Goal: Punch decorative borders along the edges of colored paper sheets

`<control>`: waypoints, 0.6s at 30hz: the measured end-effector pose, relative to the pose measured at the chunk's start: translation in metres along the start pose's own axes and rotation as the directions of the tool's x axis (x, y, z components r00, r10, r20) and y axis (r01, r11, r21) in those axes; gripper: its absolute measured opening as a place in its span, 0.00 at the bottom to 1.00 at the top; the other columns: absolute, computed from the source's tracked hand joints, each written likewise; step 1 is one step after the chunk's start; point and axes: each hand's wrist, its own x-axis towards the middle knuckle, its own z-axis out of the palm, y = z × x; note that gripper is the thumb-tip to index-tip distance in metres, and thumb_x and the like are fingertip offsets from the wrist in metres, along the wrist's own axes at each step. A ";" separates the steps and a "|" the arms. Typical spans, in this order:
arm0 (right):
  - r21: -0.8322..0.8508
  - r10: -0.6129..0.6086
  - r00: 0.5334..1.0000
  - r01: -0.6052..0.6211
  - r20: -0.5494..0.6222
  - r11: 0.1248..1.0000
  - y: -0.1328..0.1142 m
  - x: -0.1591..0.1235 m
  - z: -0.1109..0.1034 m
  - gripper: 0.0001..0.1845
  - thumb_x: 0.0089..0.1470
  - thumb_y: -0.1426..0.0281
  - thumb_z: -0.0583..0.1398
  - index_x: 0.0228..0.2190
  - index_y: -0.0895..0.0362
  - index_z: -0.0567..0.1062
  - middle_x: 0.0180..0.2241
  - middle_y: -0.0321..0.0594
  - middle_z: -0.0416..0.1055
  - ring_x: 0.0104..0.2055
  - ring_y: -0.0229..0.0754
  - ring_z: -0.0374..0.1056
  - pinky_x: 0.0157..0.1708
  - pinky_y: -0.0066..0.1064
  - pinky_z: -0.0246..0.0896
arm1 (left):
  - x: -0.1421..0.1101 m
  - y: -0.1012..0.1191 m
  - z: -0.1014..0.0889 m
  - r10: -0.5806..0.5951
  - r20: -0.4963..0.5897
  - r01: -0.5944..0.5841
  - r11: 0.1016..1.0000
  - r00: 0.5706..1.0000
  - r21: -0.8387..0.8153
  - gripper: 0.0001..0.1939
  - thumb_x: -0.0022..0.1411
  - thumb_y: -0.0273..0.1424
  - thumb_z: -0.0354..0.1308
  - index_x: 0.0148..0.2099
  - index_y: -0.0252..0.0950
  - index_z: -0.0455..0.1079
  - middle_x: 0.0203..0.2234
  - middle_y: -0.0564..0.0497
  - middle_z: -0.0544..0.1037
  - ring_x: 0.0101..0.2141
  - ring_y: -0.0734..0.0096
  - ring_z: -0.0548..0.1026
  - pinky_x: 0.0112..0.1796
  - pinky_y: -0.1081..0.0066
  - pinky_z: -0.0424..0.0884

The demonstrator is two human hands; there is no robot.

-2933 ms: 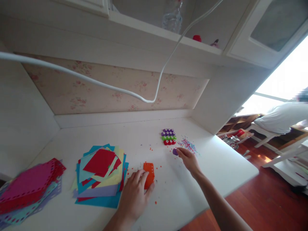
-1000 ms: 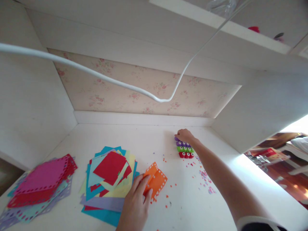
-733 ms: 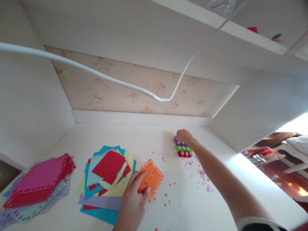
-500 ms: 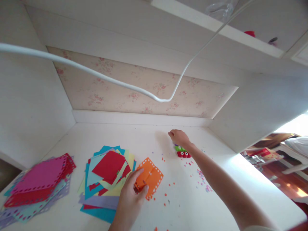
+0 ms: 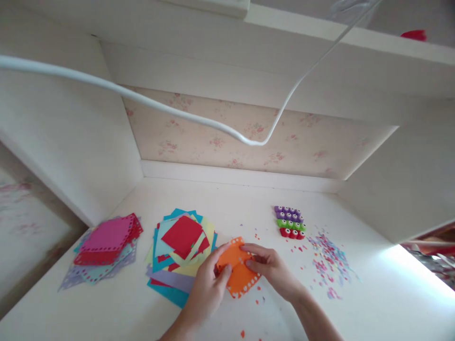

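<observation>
Sheet (image 5: 238, 272), orange with holes, is being held over the white table (image 5: 117, 310) | left hand (image 5: 210, 282) is pinching its left side, right hand (image 5: 273, 268) is pinching its right | bright pile (image 5: 182, 236) is lying just left | tiny bits (image 5: 330, 258) are lying scattered right | googly-eyed blocks (image 5: 291, 223) are sitting in rows farther back

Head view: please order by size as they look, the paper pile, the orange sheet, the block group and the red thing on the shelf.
1. Paper pile
2. Orange sheet, though partly covered
3. Block group
4. Red thing
</observation>
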 end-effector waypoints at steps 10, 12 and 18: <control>0.011 -0.039 0.998 0.040 -0.049 0.999 0.014 -0.008 0.019 0.25 0.50 0.58 0.66 0.50 0.47 0.74 0.56 0.42 0.66 0.29 0.36 0.68 0.30 0.33 0.68 | -0.009 0.004 -0.016 -0.103 0.013 0.103 0.995 0.995 0.001 0.17 0.62 0.34 0.55 0.53 0.40 0.73 0.48 0.46 0.78 0.45 0.62 0.77 0.46 0.63 0.74; 0.000 -0.064 0.998 0.064 -0.002 0.998 0.011 -0.011 0.024 0.26 0.50 0.58 0.65 0.52 0.45 0.72 0.58 0.42 0.63 0.29 0.35 0.67 0.29 0.33 0.68 | -0.014 0.007 -0.030 -0.154 0.061 0.159 0.984 0.986 -0.084 0.25 0.59 0.34 0.59 0.58 0.40 0.68 0.49 0.44 0.77 0.41 0.61 0.79 0.41 0.64 0.77; -0.038 -0.089 0.996 0.088 -0.017 0.995 0.010 -0.015 0.028 0.18 0.54 0.57 0.62 0.47 0.47 0.76 0.57 0.44 0.62 0.35 0.40 0.69 0.38 0.39 0.68 | -0.019 0.012 -0.130 -0.234 -0.227 0.257 0.963 0.945 0.079 0.38 0.56 0.41 0.61 0.66 0.36 0.56 0.42 0.47 0.80 0.34 0.64 0.79 0.34 0.67 0.76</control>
